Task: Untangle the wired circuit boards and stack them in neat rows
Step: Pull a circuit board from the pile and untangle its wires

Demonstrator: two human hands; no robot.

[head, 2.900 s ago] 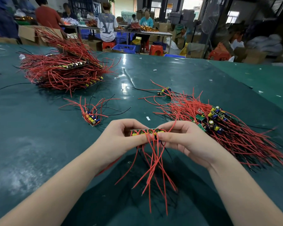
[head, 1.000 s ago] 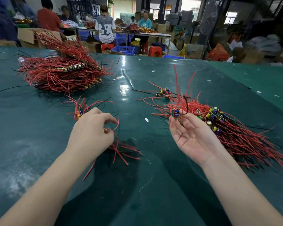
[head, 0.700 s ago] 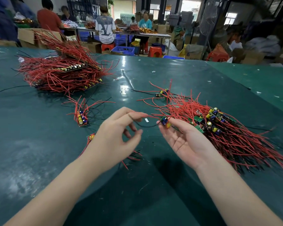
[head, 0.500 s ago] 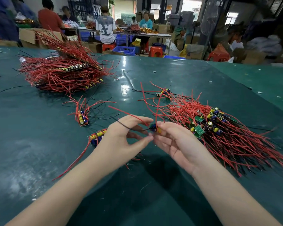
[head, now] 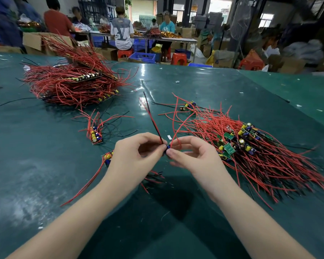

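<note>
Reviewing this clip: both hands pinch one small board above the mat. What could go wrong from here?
1. The left hand and right hand pinch the board only at the fingertips; it may slip.
2. Its red wire arcs toward the tangled pile and may snag there.
3. The row beside the left hand could get knocked askew.

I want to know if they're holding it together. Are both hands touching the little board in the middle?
Touching. The head view shows the left hand and right hand both pinching the small board between their fingertips, with no gap.
</note>
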